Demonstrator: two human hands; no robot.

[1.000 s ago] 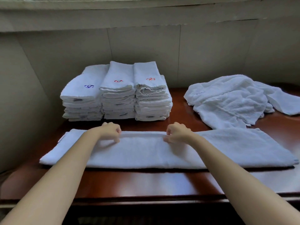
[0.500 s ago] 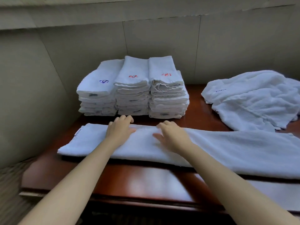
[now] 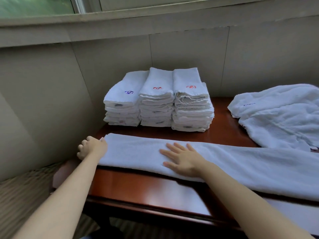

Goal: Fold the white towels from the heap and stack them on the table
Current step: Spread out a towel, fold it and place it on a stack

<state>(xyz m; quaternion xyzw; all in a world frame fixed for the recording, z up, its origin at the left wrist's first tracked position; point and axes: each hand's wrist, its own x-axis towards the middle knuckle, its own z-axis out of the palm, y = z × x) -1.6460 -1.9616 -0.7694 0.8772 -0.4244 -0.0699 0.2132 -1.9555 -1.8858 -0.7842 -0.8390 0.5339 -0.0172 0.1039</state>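
A: What is seen at nine o'clock?

B: The left hand (image 3: 91,149) is curled at the left end of the long folded towel (image 3: 224,163) — its fingers are bent around that end, which seems gripped, though the fingertips are hidden.

A: And at the centre?

B: The right hand (image 3: 183,159) is laid flat on the towel, fingers straight and slightly spread. The towel is stretched across the wooden table (image 3: 146,188) from nine towards three o'clock.

A: Beyond it?

B: At twelve o'clock, three stacks of folded towels (image 3: 157,100) are set side by side against the wall. At two o'clock the heap (image 3: 279,116) of unfolded towels is lying — apart from the stacks.
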